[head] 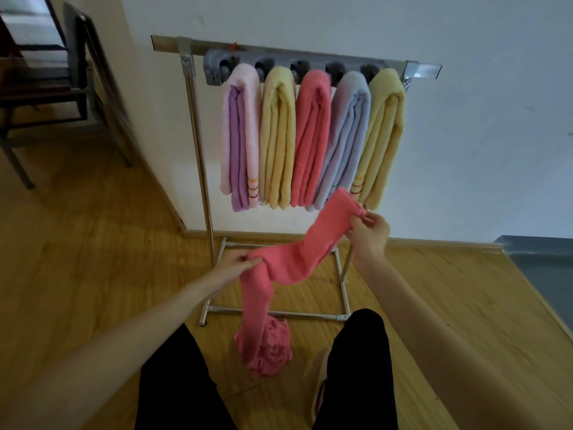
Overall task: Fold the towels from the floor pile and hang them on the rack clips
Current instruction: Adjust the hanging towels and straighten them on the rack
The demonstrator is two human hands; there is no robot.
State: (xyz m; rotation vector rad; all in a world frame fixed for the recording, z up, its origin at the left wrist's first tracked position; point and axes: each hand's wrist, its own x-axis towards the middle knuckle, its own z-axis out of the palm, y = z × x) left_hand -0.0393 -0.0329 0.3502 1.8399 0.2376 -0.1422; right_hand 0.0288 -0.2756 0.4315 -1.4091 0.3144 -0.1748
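Pink towel (288, 262) stretched between left hand (235, 265) and right hand (369, 234).

You are wearing black trousers (186, 386), both legs showing at six o'clock of the view. Your forearms are showing bare, with no sleeve reaching the left hand (231, 268) or the right hand (369, 235). A pale slipper (321, 389) with a darker strap is covering your right foot.

Five hung towels (310, 138) fill clip bar (310, 68); floor (77, 259) left of rack open.
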